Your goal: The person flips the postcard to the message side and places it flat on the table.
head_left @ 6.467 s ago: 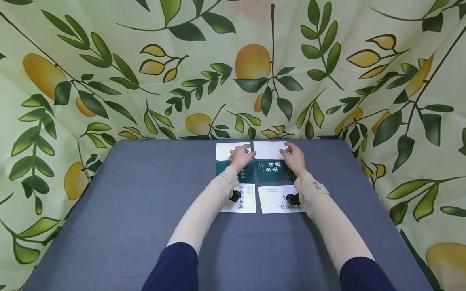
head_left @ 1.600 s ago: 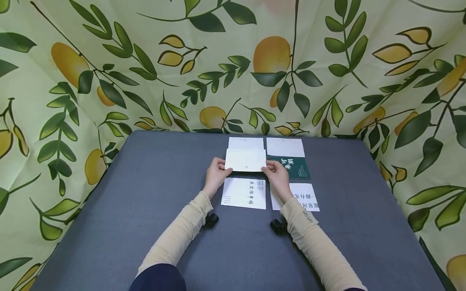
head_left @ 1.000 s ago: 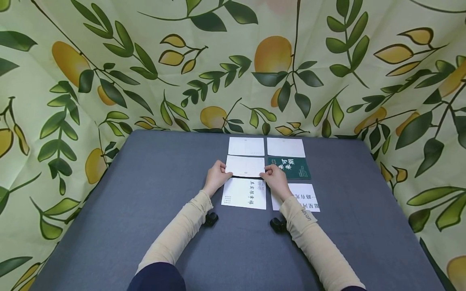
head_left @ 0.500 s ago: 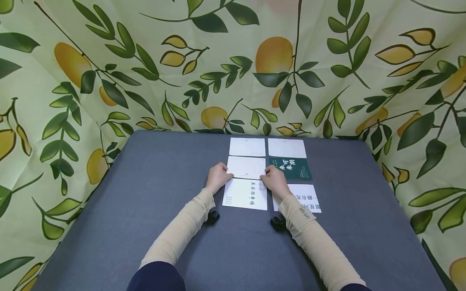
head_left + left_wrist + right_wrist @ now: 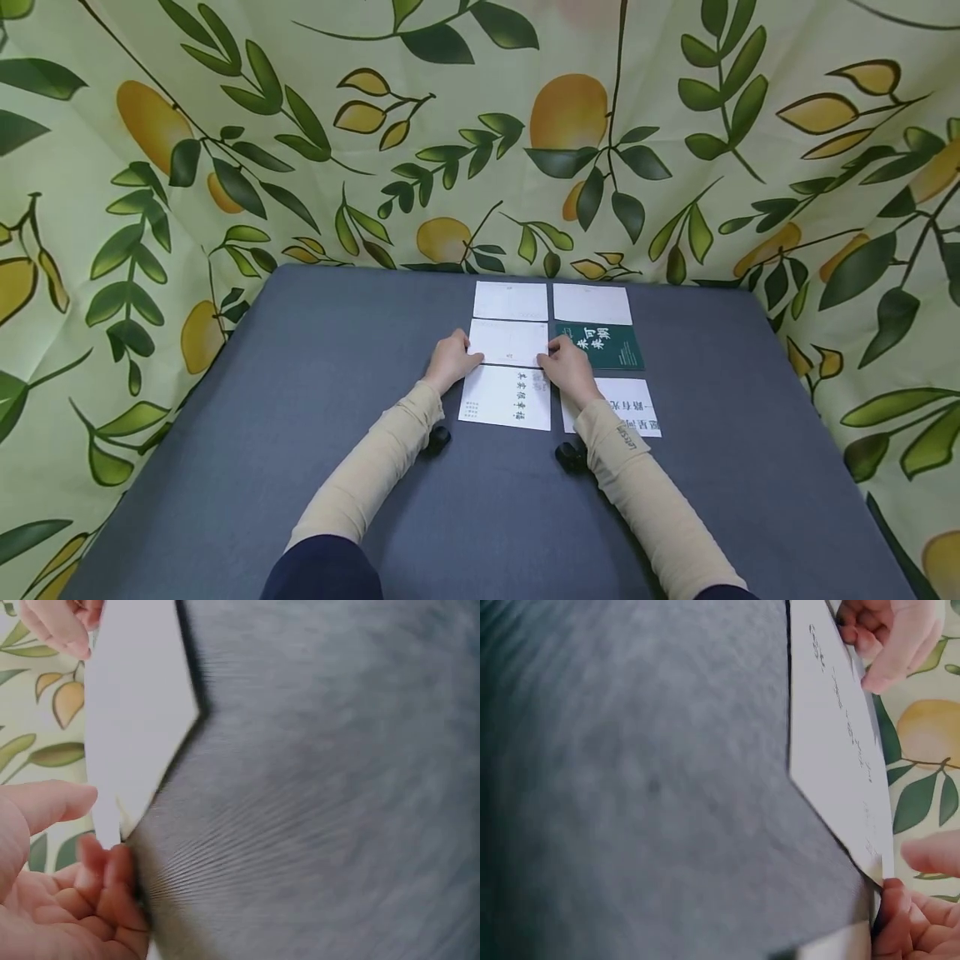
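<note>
A white postcard [image 5: 510, 342], blank but for faint small print, lies in the middle of the left column. My left hand [image 5: 452, 361] holds its left edge near the front corner, thumb on top and fingers curled at the side. At the opposite front corner my right hand [image 5: 567, 367] does the same. Just in front lies a white postcard with black lettering [image 5: 506, 398], also visible as a lettered card [image 5: 840, 735] in the right wrist view. In the left wrist view the left hand's fingertips [image 5: 112, 862] are curled below the thumb.
Behind lies another white card [image 5: 512, 301]. The right column has a white card [image 5: 592, 304], a green card with white lettering [image 5: 607, 346] and a lettered white card [image 5: 633, 404] partly under the right forearm. All rest on a grey cloth-covered table [image 5: 337, 350] before a leaf-patterned curtain [image 5: 465, 100].
The middle-left card, green side up at first, is now white side up. Both hands came from the back row, lowered it, and now stay at its front corners almost still.
</note>
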Motion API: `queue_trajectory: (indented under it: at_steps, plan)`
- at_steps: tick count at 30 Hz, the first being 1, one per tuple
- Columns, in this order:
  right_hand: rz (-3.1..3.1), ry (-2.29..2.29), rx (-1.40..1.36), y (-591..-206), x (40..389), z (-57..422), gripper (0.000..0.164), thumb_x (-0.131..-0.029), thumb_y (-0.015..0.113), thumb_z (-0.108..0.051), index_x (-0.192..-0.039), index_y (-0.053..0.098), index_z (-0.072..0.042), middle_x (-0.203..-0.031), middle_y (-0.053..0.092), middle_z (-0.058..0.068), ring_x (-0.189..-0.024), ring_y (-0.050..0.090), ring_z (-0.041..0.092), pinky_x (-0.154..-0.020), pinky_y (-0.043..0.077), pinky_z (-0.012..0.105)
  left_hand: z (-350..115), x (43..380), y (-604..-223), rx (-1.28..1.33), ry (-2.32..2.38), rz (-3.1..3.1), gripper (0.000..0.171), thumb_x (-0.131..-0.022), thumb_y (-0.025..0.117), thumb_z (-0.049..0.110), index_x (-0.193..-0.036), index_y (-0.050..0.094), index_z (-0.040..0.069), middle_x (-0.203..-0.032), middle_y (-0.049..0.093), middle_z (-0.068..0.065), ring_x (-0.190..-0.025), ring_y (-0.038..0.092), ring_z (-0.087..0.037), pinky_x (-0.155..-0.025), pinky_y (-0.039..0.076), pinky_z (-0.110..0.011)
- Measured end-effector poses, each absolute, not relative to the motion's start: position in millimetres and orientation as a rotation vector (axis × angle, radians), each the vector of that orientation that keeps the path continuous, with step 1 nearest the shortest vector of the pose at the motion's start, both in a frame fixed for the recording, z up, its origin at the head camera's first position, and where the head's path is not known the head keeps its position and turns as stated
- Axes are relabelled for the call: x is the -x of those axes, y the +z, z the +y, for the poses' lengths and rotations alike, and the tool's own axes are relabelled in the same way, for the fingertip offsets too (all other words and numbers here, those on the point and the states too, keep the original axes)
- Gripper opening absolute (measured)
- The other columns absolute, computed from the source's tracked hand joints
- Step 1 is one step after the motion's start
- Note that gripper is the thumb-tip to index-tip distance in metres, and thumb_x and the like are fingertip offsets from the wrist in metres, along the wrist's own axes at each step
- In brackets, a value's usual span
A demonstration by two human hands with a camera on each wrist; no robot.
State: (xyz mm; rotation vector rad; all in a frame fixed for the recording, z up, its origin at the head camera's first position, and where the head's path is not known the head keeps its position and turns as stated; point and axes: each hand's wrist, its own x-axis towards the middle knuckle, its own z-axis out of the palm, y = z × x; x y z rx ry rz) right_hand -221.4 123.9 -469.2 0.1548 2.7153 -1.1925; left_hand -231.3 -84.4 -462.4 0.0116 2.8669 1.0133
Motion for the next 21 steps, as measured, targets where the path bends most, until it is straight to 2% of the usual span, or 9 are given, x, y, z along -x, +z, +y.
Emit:
queue_trajectory:
  at_steps: [4, 7, 10, 13, 17, 21]
  plan:
    - [2.7, -1.204, -0.149, -460, 219, 129, 0.044, -0.093, 0.054, -0.029, -0.127, 0.047, -0.002, -0.1, 0.063, 0.017, -0.079, 0.059, 0.022, -0.063, 0.045, 0.028, -84, 232, -454, -0.015, 0.892, 2.859, 0.029, -0.087, 0.062, 0.024, -0.098, 0.054, -0.001, -0.084, 0.062, -0.017, -0.068, 0.055, -0.023, -0.059, 0.043, -0.03]
    - [2.703, -1.218, -0.139, -451, 218, 135, 0.045, -0.093, 0.054, -0.031, -0.128, 0.047, -0.003, -0.099, 0.061, 0.016, -0.076, 0.056, 0.021, -0.061, 0.044, 0.027, -80, 233, -446, -0.023, 0.816, 2.871, 0.039, -0.088, 0.061, 0.03, -0.11, 0.055, -0.002, -0.101, 0.065, -0.019, -0.084, 0.062, -0.028, -0.071, 0.05, -0.037]
    - [2.714, -1.252, -0.111, -443, 219, 142, 0.046, -0.093, 0.054, -0.033, -0.128, 0.049, -0.004, -0.093, 0.057, 0.012, -0.072, 0.051, 0.02, -0.06, 0.041, 0.027, -74, 233, -437, -0.058, 0.809, 2.89, 0.048, -0.089, 0.059, 0.033, -0.121, 0.053, -0.001, -0.112, 0.063, -0.019, -0.095, 0.062, -0.03, -0.082, 0.05, -0.042]
    - [2.721, -1.283, -0.069, -438, 220, 153, 0.047, -0.093, 0.054, -0.034, -0.13, 0.049, -0.006, -0.09, 0.053, 0.009, -0.072, 0.047, 0.02, -0.06, 0.038, 0.027, -63, 231, -429, -0.113, 0.882, 2.884, 0.049, -0.089, 0.059, 0.033, -0.123, 0.052, -0.001, -0.105, 0.065, -0.017, -0.09, 0.062, -0.027, -0.08, 0.05, -0.039]
    - [2.705, -1.32, -0.056, -434, 220, 170, 0.051, -0.093, 0.053, -0.038, -0.135, 0.046, -0.009, -0.101, 0.055, 0.01, -0.084, 0.05, 0.022, -0.068, 0.041, 0.029, -45, 229, -423, -0.211, 1.045, 2.841, 0.051, -0.089, 0.059, 0.03, -0.128, 0.049, -0.002, -0.094, 0.063, -0.014, -0.082, 0.058, -0.024, -0.073, 0.047, -0.034]
    - [2.704, -1.376, -0.095, -429, 218, 189, 0.056, -0.093, 0.052, -0.042, -0.139, 0.041, -0.011, -0.117, 0.055, 0.016, -0.107, 0.052, 0.029, -0.086, 0.045, 0.041, -25, 228, -419, -0.308, 1.223, 2.746, 0.057, -0.09, 0.058, 0.028, -0.136, 0.041, -0.001, -0.108, 0.062, -0.017, -0.095, 0.058, -0.027, -0.081, 0.048, -0.036]
